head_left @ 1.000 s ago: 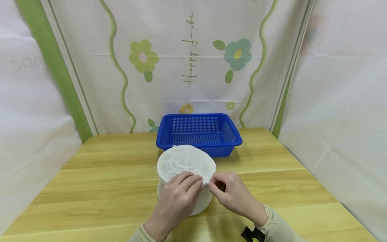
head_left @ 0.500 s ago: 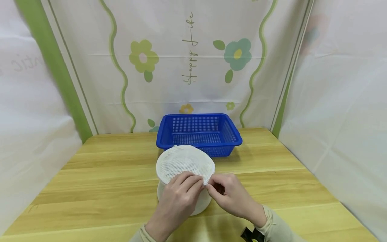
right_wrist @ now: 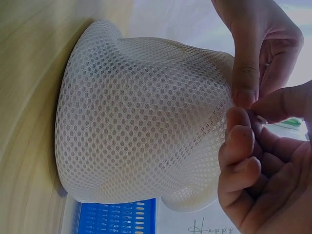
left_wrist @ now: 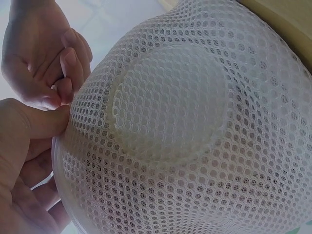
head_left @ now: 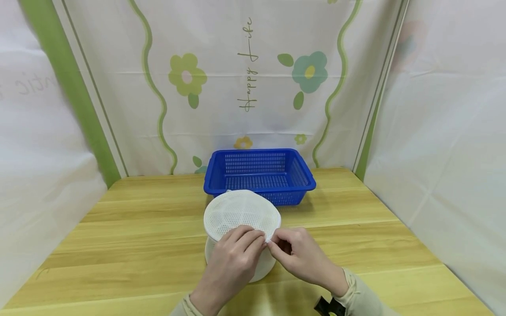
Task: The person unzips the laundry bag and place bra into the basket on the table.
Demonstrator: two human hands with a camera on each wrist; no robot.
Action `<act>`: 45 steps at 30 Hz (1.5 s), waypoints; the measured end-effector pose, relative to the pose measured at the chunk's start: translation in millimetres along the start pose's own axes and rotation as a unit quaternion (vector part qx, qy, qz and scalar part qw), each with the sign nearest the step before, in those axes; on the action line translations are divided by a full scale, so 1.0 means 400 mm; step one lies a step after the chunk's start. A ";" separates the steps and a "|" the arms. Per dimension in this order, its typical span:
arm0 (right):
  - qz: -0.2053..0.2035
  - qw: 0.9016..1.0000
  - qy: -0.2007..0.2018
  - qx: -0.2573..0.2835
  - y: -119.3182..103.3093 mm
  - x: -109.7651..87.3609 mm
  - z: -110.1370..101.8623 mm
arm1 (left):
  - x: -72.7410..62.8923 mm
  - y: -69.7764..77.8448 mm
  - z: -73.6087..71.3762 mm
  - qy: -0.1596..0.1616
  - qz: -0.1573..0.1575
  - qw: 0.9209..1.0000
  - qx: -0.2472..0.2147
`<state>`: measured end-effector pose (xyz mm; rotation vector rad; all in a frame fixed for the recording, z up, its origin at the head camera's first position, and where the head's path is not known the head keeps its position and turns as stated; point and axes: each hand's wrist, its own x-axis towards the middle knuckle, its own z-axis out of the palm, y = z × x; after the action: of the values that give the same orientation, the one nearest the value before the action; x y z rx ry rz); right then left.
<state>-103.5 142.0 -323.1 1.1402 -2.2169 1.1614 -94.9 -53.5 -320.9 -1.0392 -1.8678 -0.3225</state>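
Pinching near edge of white mesh bag point(head_left: 241, 213): left hand point(head_left: 237, 252), right hand point(head_left: 298, 253); pale round shape point(left_wrist: 168, 105) showing through; blue basket point(head_left: 254, 163) far.

Back curtain point(head_left: 221, 101) reads “Happy Life” point(head_left: 247, 65); left curtain point(head_left: 35, 140), mirrored “ntic” point(head_left: 34, 84).

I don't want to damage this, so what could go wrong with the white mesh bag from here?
The right grip seems to pinch a small pale piece at the edge of the white mesh bag; it might slip loose. The left grip holds the edge right beside it, so the two could collide. The mesh is creased close by, so it might snag.
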 end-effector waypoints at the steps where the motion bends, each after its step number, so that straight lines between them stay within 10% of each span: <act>1: 0.002 1.000 -0.002 -0.001 -0.001 0.000 0.000 | 0.000 0.000 0.000 0.000 0.000 1.000 0.000; 21: -0.018 0.998 0.031 -0.050 0.003 0.005 0.001 | 0.003 -0.003 -0.003 0.004 0.009 1.000 0.005; 37: 0.032 0.999 0.012 0.009 0.001 0.000 -0.006 | 0.001 -0.002 -0.004 0.006 -0.009 1.000 -0.015; 45: -0.023 1.000 0.010 0.016 0.009 -0.001 -0.001 | 0.003 0.000 -0.001 0.011 -0.004 1.000 -0.010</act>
<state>-106.1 143.7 -324.8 1.1802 -2.1537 1.1881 -94.9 -53.3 -319.8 -1.0381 -1.8524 -0.3578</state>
